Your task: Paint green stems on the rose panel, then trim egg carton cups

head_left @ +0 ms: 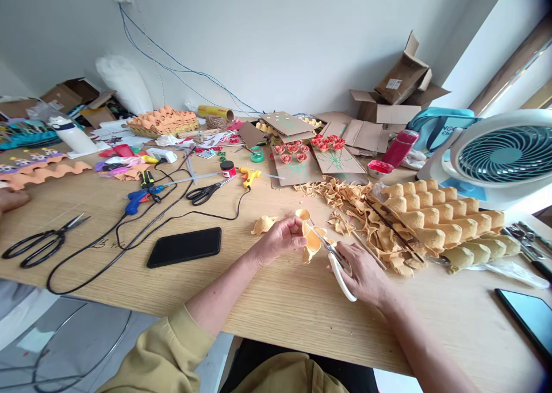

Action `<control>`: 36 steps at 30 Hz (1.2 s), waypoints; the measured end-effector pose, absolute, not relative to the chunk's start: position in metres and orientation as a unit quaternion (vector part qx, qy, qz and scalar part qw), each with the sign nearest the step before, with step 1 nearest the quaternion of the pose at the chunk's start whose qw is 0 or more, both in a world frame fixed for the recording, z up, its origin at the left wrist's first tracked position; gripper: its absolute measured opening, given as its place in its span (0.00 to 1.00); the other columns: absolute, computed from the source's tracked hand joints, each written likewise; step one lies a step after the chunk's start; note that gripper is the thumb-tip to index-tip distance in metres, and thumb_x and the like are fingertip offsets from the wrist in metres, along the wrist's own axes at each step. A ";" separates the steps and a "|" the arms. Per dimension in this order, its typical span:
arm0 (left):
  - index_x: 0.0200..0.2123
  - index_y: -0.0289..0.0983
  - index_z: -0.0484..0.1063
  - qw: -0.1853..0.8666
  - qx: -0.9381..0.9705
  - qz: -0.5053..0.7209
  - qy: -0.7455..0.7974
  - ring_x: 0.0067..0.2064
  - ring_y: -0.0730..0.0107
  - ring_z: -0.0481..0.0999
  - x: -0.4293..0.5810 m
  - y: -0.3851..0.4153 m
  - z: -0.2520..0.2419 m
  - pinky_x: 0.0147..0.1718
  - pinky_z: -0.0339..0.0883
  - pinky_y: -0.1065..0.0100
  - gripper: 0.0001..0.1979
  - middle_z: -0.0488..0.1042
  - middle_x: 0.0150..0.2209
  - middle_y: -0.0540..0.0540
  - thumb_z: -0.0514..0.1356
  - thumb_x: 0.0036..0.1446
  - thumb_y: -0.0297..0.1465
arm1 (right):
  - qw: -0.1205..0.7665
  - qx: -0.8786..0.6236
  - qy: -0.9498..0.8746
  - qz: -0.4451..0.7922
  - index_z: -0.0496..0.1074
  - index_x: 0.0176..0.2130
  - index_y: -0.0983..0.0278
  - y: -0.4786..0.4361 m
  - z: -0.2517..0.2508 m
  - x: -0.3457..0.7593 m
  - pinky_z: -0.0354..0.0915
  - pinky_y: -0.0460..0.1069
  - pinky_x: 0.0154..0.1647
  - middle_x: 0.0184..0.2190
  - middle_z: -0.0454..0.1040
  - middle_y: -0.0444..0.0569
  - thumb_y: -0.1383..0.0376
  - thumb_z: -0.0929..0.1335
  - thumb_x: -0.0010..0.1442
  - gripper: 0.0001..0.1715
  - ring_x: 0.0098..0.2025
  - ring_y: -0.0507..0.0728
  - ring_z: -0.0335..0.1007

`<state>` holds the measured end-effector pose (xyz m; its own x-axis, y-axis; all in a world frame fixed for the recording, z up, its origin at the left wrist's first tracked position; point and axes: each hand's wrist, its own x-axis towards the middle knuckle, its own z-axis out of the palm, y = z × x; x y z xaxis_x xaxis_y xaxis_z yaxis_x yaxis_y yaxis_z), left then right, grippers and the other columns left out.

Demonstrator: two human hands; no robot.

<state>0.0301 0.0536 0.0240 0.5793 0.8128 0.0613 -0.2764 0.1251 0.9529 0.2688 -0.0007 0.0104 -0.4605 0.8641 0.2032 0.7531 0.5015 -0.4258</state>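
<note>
Between the fingers of my left hand [282, 239] is a yellow egg-carton piece [311, 244] with petal-like edges. My right hand [360, 271] grips white-handled scissors [342, 278], their blades at the piece's right side. How far the blades are apart is hard to make out. Just left of my left hand lies another egg-carton cup [264, 225]. A heap of torn yellow carton scraps [351, 200] spreads beyond my right hand, beside stacked egg trays [435, 214].
To the left lie a black phone [184, 247], black scissors [47, 240], and a blue glue gun [140, 200] with trailing cords. Cardboard sheets with red flowers [297, 166] lie farther back. A white fan [495, 151] stands right, and another person's hand [12, 199] shows far left.
</note>
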 end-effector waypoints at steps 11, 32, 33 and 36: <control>0.37 0.35 0.71 0.723 0.485 0.399 0.289 0.31 0.76 0.70 0.031 0.053 0.026 0.31 0.63 0.74 0.24 0.72 0.33 0.49 0.73 0.43 0.45 | 0.229 -0.489 -0.826 0.162 0.58 0.29 0.59 -0.006 0.010 0.268 0.54 0.49 0.30 0.24 0.65 0.43 0.55 0.62 0.67 0.17 0.27 0.54 0.60; 0.46 0.37 0.67 0.449 0.686 0.474 0.321 0.46 0.65 0.75 0.043 0.044 0.012 0.48 0.70 0.66 0.20 0.73 0.44 0.43 0.69 0.53 0.37 | 0.238 -0.558 -0.784 0.133 0.54 0.28 0.58 -0.005 0.014 0.256 0.54 0.50 0.29 0.23 0.66 0.45 0.55 0.61 0.66 0.17 0.26 0.56 0.61; 0.46 0.37 0.66 0.449 0.688 0.469 0.323 0.46 0.64 0.76 0.043 0.043 0.011 0.48 0.70 0.66 0.21 0.74 0.44 0.43 0.69 0.53 0.37 | 0.239 -0.553 -0.787 0.131 0.54 0.28 0.58 -0.005 0.015 0.256 0.55 0.50 0.29 0.23 0.67 0.45 0.55 0.61 0.66 0.17 0.26 0.56 0.62; 0.47 0.38 0.66 0.451 0.691 0.461 0.326 0.47 0.63 0.76 0.044 0.038 0.010 0.50 0.71 0.64 0.21 0.75 0.45 0.43 0.69 0.53 0.37 | 0.237 -0.545 -0.795 0.126 0.55 0.29 0.58 -0.005 0.018 0.256 0.57 0.51 0.30 0.24 0.68 0.46 0.55 0.61 0.66 0.16 0.27 0.56 0.63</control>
